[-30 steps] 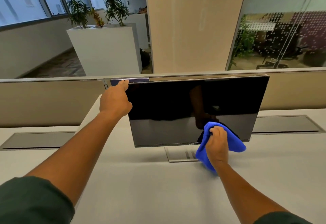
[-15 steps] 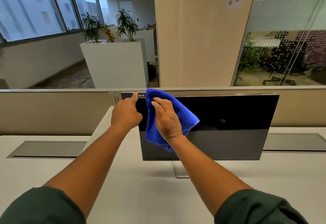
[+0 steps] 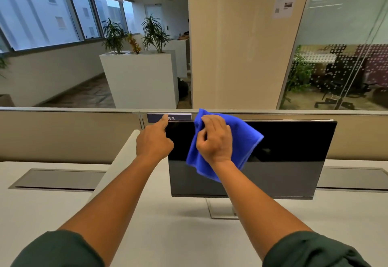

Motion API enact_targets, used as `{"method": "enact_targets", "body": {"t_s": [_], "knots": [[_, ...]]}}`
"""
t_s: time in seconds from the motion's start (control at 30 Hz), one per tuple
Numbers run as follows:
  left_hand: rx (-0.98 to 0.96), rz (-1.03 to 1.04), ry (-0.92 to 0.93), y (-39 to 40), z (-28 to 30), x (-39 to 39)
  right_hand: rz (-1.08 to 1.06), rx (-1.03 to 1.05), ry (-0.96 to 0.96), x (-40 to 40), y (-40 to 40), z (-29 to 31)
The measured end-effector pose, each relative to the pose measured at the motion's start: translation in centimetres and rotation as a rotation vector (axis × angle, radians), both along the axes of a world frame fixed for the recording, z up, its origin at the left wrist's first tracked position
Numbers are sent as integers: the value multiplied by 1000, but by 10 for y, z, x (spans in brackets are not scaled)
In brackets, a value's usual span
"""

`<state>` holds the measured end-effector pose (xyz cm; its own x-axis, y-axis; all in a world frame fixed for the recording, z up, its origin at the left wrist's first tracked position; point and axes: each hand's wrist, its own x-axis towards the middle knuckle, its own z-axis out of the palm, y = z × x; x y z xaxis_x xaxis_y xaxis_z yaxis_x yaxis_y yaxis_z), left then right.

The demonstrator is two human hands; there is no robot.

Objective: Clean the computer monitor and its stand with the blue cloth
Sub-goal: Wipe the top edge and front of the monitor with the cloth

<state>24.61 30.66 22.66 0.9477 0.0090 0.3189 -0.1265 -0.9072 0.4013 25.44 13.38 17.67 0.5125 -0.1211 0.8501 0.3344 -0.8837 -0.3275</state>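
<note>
Now my right hand (image 3: 214, 140) bunches the soft blue cloth (image 3: 243, 149) against the black flat monitor's (image 3: 294, 153) upper left; unwiped screen stretches rightward.

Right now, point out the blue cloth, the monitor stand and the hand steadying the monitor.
blue cloth (image 3: 246, 140): head view, on its spread right part, against the screen.
monitor stand (image 3: 220, 209): head view, on the silver base under the screen.
left hand (image 3: 154, 142): head view, on the back of the hand at the monitor's top left corner.
</note>
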Motion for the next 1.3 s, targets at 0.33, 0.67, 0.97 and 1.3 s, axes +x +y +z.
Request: {"method": "enact_targets", "body": {"t_s": [0.33, 0.67, 0.97, 1.3], "knots": [[168, 2, -10, -14, 4, -6, 5, -326, 348, 1, 34, 22], [342, 52, 35, -26, 7, 0, -63, -101, 267, -21, -71, 19], [281, -286, -69, -80, 16, -19, -131, -6, 378, -31, -100, 26], [237, -349, -155, -118, 8, -13, -4, -42, 418, -45, -136, 27]]}}
